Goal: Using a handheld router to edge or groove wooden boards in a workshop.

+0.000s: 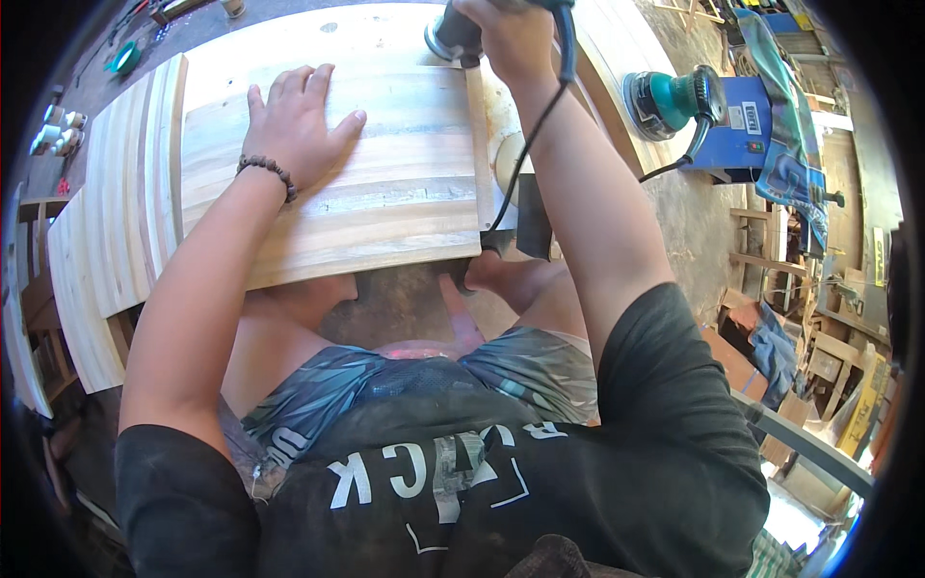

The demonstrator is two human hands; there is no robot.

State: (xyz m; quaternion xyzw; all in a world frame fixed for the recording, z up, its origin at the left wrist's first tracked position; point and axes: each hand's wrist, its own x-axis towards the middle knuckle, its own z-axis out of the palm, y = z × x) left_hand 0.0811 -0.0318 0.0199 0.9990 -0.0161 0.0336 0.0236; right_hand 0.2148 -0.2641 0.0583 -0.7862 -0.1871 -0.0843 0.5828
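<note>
A pale panel of glued wood strips (405,164) lies across the work surface in front of me. My left hand (301,130) rests flat on it, fingers spread. At the top edge of the view my right hand (515,43) is wrapped round a dark handheld disc sander (459,35). The sander's round pad is by the panel's far right corner; whether it touches the wood is hard to tell. Its black cord (533,135) hangs down past my right forearm to the panel's near right corner. The upper part of the sander is cut off by the frame.
More strip panels (101,217) lie at the left. To the right stand a green sander (674,101) with its cord and a blue machine (740,135). Several cans (60,130) and a green ring-shaped thing (124,60) sit far left. Wood scraps (833,371) pile up at right.
</note>
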